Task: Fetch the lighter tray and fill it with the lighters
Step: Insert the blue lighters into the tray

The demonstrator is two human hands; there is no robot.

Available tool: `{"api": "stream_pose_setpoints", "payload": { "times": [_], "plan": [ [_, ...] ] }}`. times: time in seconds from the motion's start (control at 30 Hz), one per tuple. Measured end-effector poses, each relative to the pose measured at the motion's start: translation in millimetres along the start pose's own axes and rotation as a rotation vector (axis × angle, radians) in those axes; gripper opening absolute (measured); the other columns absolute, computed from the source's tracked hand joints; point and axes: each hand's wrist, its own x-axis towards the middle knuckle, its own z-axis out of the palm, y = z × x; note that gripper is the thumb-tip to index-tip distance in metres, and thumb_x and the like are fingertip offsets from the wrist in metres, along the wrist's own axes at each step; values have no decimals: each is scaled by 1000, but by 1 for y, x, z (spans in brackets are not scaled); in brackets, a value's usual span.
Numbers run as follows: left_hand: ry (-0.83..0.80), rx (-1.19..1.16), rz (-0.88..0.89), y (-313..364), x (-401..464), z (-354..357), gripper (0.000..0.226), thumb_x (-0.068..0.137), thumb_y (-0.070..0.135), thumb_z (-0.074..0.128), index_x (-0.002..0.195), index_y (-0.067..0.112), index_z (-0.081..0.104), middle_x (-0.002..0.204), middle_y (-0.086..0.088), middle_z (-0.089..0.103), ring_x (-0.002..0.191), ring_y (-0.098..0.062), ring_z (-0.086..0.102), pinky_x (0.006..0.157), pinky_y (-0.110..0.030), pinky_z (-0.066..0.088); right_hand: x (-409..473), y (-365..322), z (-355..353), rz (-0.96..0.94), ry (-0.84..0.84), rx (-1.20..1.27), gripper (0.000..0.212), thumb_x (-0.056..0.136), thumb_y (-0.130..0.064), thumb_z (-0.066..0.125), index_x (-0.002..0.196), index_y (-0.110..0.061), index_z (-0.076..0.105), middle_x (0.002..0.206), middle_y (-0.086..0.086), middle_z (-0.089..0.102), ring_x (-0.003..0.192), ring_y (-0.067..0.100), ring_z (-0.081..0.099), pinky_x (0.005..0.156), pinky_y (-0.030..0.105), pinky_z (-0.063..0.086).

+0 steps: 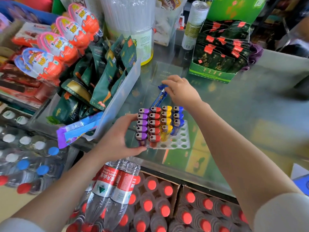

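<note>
A white lighter tray (181,141) with round holes sits on the glass counter. Purple lighters (142,129), red lighters (154,126), yellow lighters (165,122) and blue lighters (178,118) stand in it in rows; its right and front holes are empty. My left hand (119,139) grips the tray's left side beside the purple row. My right hand (181,90) reaches beyond the tray and pinches a blue lighter (161,86) above the counter. A blue lighter (158,100) lies flat on the glass just behind the tray.
A clear bin (120,97) of green snack packets stands left of the tray. A green box (215,67) of dark packets sits at the back right, a tall can (194,25) behind it. Bottled water (117,190) packs below the counter's front edge.
</note>
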Motion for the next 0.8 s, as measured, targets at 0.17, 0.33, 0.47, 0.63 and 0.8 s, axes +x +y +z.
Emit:
{"api": "stream_pose_setpoints", "payload": {
  "times": [0.17, 0.33, 0.47, 0.63, 0.8],
  "plan": [
    [-8, 4, -30, 2, 0, 0, 76, 56, 45, 71, 121, 43, 32, 118, 29, 41, 112, 17, 37, 91, -1, 25, -26, 6, 7, 37, 237, 20, 14, 88, -4, 49, 89, 1, 62, 102, 20, 62, 87, 38, 52, 81, 45, 41],
    [-26, 19, -53, 4, 0, -1, 78, 55, 48, 71, 118, 53, 26, 117, 35, 37, 111, 22, 33, 89, 2, 23, -55, 1, -3, 375, 261, 390, 49, 84, 0, 52, 130, -12, 41, 134, 13, 40, 92, 22, 49, 89, 32, 42],
    [-11, 36, -48, 6, 0, -1, 78, 54, 44, 75, 115, 54, 27, 113, 34, 37, 107, 27, 32, 86, 5, 22, -76, -5, -13, 481, 297, 625, 26, 81, 1, 51, 105, -4, 61, 94, 14, 67, 85, 28, 59, 80, 37, 47],
    [-13, 38, -40, 6, -1, 0, 74, 55, 46, 73, 117, 44, 32, 114, 25, 43, 104, 19, 37, 87, 0, 25, -117, -30, -23, 581, 446, 1027, 21, 85, 1, 46, 98, -13, 56, 84, 6, 58, 66, 11, 55, 65, 26, 46],
    [-38, 57, -46, 3, -2, 2, 87, 53, 45, 78, 127, 30, 35, 123, 11, 43, 115, -2, 39, 96, -22, 30, -154, -61, -20, 461, 507, 1257, 23, 82, 6, 56, 85, -17, 57, 75, -3, 59, 65, 1, 55, 67, 14, 47]
  ]
}}
